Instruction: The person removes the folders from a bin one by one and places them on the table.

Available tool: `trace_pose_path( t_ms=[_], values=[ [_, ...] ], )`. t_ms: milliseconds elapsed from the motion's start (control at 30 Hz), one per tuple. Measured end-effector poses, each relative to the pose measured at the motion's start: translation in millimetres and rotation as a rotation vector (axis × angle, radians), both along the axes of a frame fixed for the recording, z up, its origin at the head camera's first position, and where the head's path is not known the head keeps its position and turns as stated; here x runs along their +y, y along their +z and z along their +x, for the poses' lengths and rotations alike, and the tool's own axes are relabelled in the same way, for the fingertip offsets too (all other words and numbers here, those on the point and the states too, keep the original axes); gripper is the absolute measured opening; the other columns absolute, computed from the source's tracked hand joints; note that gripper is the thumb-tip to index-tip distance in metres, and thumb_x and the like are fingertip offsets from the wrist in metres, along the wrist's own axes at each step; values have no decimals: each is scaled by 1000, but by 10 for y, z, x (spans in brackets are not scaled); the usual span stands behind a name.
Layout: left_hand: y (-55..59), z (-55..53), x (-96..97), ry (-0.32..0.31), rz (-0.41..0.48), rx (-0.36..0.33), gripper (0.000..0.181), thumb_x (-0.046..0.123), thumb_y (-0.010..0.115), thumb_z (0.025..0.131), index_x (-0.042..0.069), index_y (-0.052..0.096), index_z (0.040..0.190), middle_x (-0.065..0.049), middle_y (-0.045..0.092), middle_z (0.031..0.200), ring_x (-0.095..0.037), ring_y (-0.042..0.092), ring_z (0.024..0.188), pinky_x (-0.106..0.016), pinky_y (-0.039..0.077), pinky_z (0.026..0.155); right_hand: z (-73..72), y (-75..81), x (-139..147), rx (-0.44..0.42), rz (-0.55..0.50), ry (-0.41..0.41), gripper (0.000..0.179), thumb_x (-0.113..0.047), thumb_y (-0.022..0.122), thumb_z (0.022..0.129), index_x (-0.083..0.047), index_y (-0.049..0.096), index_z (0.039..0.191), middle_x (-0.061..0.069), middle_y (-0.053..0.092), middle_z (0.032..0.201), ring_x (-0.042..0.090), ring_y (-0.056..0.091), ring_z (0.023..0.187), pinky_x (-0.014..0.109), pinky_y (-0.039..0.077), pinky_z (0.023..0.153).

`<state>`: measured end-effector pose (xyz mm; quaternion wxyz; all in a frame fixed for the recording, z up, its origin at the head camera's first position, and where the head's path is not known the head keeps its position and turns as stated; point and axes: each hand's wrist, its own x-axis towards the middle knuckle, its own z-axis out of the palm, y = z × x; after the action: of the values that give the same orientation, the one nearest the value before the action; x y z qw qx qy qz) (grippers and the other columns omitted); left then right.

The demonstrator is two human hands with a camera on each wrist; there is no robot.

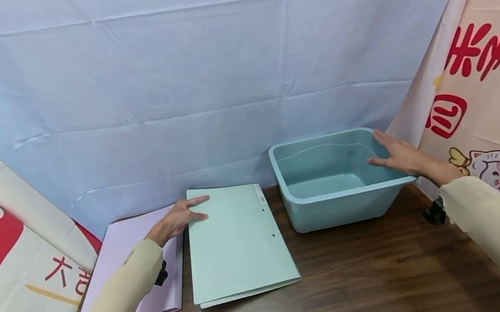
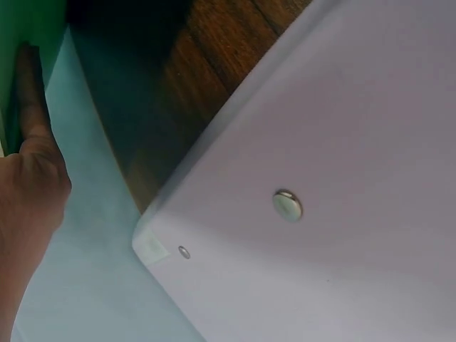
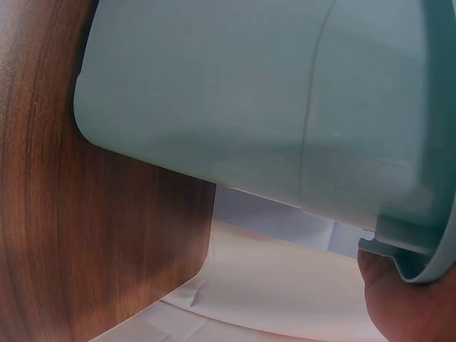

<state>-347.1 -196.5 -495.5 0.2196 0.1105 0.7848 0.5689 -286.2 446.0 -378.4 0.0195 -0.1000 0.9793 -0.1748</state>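
A pale green folder (image 1: 236, 244) lies near the middle of the table, with two small holes and a white label along its right side. My left hand (image 1: 180, 218) rests at its upper left edge, thumb and index finger extended and spread over the cover. Left of it is a lilac folder (image 1: 165, 287), partly behind my left forearm; metal studs show on the lilac folder (image 2: 370, 199) in the left wrist view. My right hand (image 1: 398, 154) lies across the right rim of a blue-green plastic basin (image 1: 333, 212), fingers and thumb spread over its inside.
The dark wooden table (image 1: 359, 276) extends in front of the basin. A pale blue cloth (image 1: 205, 79) hangs right behind the folders and basin. Printed cloths (image 1: 491, 100) with red characters close off both sides.
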Motion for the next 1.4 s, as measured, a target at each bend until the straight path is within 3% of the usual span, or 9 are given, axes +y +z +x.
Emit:
trace_pose_path(
  t_ms=[400,533,667,833,1033,1200,1400],
  values=[
    [-71,31,12,32,-63,-18,76,6,79,95,15,45,162,-18,4,177,-41,-2,162,-61,12,129,-13,6,-10,2,28,-3,111,-49,69,102,0,-6,167,33,0,172,64,16,152,84,20,112],
    [-90,58,33,45,-81,-22,77,7,78,96,15,43,164,-20,1,177,-46,0,161,-67,16,126,-12,10,-7,-2,34,0,111,-49,69,102,0,-6,167,33,0,172,64,16,151,84,19,112],
    [-93,82,80,59,-145,20,77,9,77,97,15,41,164,-21,6,177,-47,1,161,-71,15,124,-7,20,3,-1,38,2,111,-48,69,102,1,-6,167,33,1,172,64,17,151,84,19,112],
    [-103,86,142,88,-222,62,75,10,76,98,15,42,164,-21,13,176,-44,3,162,-67,13,127,15,36,20,0,38,-4,110,-48,69,102,0,-5,167,34,2,172,65,17,151,84,20,111],
    [-138,86,179,106,-299,113,80,14,78,97,10,38,165,-26,14,174,-47,8,161,-65,20,127,18,50,32,11,36,10,110,-46,71,101,2,-3,168,35,6,171,64,18,151,83,22,113],
    [-147,111,189,108,-330,126,82,20,79,97,11,36,166,-26,14,174,-46,9,161,-63,22,127,-28,80,25,30,60,43,106,-44,71,101,6,4,167,37,11,170,63,22,150,79,24,115],
    [-52,152,197,74,-315,138,80,30,72,103,9,30,168,-23,15,175,-45,10,161,-65,22,126,-47,116,5,36,91,35,105,-45,72,100,9,10,166,39,14,168,64,22,149,81,23,114]
  ],
)
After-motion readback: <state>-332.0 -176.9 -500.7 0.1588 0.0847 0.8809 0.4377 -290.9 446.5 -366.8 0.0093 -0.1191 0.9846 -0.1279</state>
